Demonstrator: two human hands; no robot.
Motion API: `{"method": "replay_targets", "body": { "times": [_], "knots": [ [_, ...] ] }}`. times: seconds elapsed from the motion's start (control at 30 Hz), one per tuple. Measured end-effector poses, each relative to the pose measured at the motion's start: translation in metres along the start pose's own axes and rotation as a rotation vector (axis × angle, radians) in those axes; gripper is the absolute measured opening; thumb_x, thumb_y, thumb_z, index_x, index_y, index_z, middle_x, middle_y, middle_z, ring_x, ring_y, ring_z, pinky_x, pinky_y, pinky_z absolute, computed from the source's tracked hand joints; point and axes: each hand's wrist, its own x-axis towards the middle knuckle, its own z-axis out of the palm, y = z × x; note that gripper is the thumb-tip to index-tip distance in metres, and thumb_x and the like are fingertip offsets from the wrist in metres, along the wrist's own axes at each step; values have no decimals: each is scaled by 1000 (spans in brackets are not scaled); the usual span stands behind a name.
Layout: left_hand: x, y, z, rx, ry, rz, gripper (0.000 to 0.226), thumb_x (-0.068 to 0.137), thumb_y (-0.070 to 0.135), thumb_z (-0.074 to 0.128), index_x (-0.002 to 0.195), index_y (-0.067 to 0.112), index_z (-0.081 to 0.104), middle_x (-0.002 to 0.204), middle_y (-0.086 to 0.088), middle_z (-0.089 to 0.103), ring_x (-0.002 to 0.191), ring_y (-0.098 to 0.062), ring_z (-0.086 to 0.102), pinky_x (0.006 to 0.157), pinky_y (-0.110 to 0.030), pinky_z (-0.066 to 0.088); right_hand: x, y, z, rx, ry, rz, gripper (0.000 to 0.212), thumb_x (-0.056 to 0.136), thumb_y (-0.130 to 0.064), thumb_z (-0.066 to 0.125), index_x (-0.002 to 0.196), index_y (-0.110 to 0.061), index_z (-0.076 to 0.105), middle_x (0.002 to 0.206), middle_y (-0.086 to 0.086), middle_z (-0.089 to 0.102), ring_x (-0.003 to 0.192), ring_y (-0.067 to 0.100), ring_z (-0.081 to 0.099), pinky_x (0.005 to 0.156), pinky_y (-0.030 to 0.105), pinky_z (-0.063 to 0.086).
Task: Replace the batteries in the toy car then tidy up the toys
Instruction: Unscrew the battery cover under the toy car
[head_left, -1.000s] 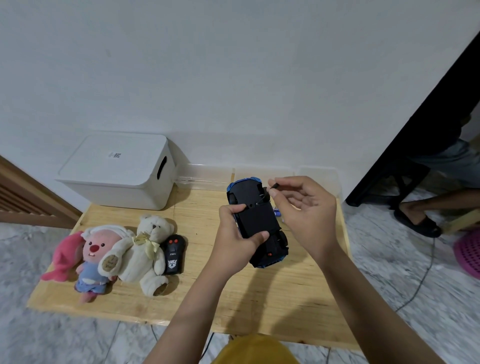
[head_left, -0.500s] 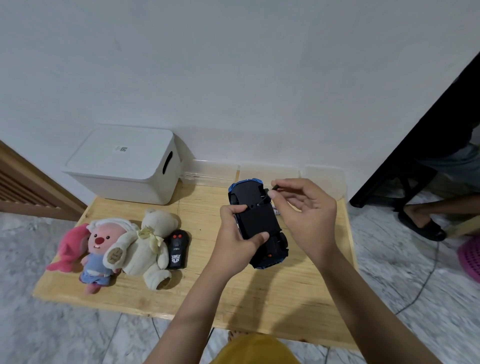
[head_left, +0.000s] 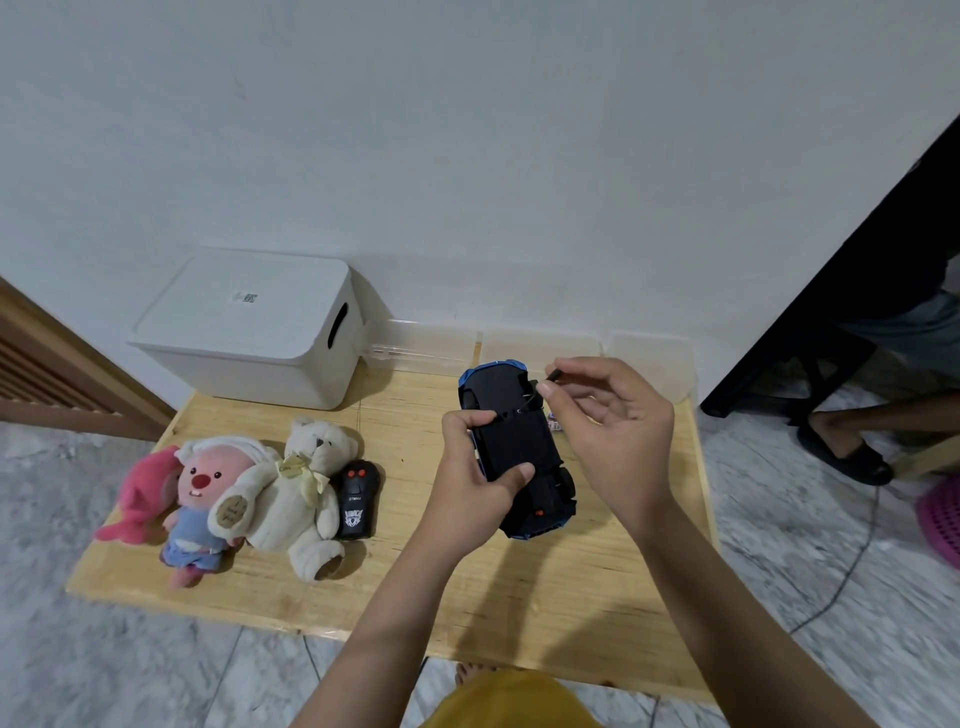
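A: What's around on the desk (head_left: 519, 597)?
B: White box (head_left: 249, 332) at back left, two plush toys (head_left: 249, 493), a remote (head_left: 356, 499).
A: And the car (head_left: 517, 447)?
B: Upside down above the desk, gripped by the left hand (head_left: 475, 488); right hand (head_left: 613, 431) pinches a small dark piece (head_left: 551, 373).

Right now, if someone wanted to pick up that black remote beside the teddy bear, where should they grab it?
Probably from above, pinching the remote across its narrow width. It lies flat, long axis running away from the viewer; its right side is free, but the teddy bear crowds its left.
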Motion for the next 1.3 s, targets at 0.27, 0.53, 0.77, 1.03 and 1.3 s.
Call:
{"method": "replay_targets", "body": {
  "times": [0.27, 0.53, 0.77, 1.03, 1.3],
  "knots": [
    [2, -5, -1, -24, 34, -28, 48, 85, -8, 62, 112, 19, 34, 108, 0, 51, 87, -2, 60, 62, -12, 51, 9, 11, -18, 144, 55, 136, 24, 75, 7, 71, 93, -7, 64, 77, 5, 70, 75, 17, 67, 66, 23, 56],
    [1, -23, -3, -46, 36, -123, 48, 85, -8, 62, 116, 17, 34, 103, 6, 52, 80, 5, 61, 61, -11, 51, -23, 55, -55, 138, 146, 420, 12, 77, -1, 72, 87, -6, 69, 79, 9, 71, 83, 28, 71, 76, 33, 58],
    [2, -41, -9, -30, 50, -175, 48, 86, -6, 62, 116, 17, 33, 107, 6, 50, 92, -4, 59, 62, -12, 54, -60, 128, -80, -468, 176, 569, 12, 71, -8, 79, 67, -14, 69, 69, -6, 69, 68, 8, 68, 69, 17, 53],
    [-1, -49, -9, -9, 23, -215, 48, 86, -7, 62, 116, 17, 33, 105, 7, 49, 90, -3, 57, 59, -10, 52, -81, 175, -83, -787, -10, 384, 11, 74, -3, 74, 84, -8, 73, 78, 2, 67, 84, 25, 61, 76, 34, 50],
    [-7, -55, -12, -10, 12, -233, 50, 85, -5, 64, 116, 19, 34, 106, 6, 50, 90, -5, 57, 58, -9, 50, -83, 182, -82, -814, -43, 367, 16, 74, -3, 73, 90, -5, 74, 77, 0, 58, 82, 25, 61, 72, 30, 48]
  ]
}}
